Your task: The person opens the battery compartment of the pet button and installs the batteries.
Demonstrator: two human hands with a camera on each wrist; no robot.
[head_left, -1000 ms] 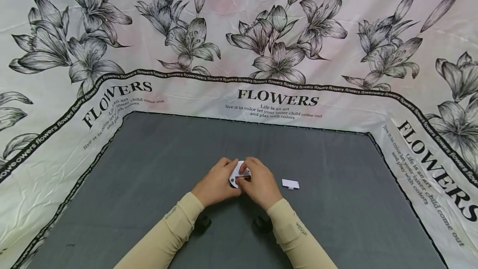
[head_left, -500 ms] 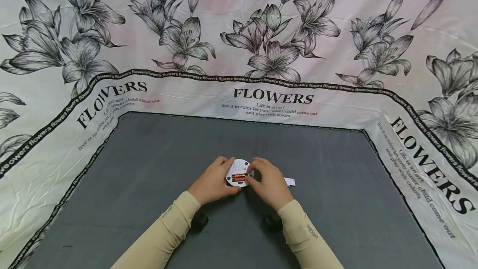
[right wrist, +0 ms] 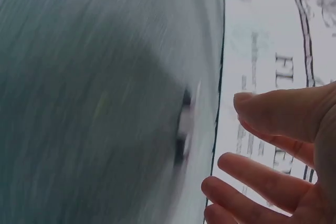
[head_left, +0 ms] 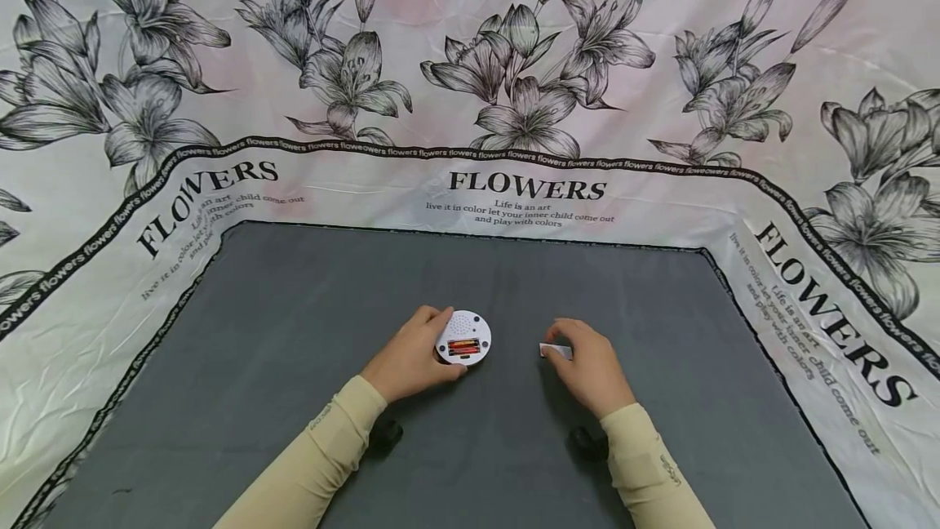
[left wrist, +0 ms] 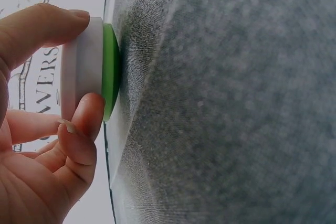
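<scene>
My left hand (head_left: 411,356) grips a round white device (head_left: 470,325) by its left edge, thumb and fingers on opposite sides. Its back faces up, with a speaker grille of small holes and an uncovered compartment where red-and-gold batteries (head_left: 463,347) lie side by side. Seen edge-on in the left wrist view, the device has a green underside (left wrist: 109,72) close over the grey cloth. Farther right, my right hand (head_left: 593,370) hovers with parted, slightly bent fingers over a small white battery cover (head_left: 547,349). The cover (right wrist: 185,124) shows blurred on the cloth in the right wrist view, apart from the fingertips.
A dark grey cloth (head_left: 330,292) spreads over the work surface. Its white border (head_left: 529,206) carries printed flowers and lettering along the back and sides. Small black objects (head_left: 385,435) sit below both wrists.
My right hand has left the device's battery compartment and moved right to the white cover. The batteries now lie in full view; my left hand keeps its hold on the device.
</scene>
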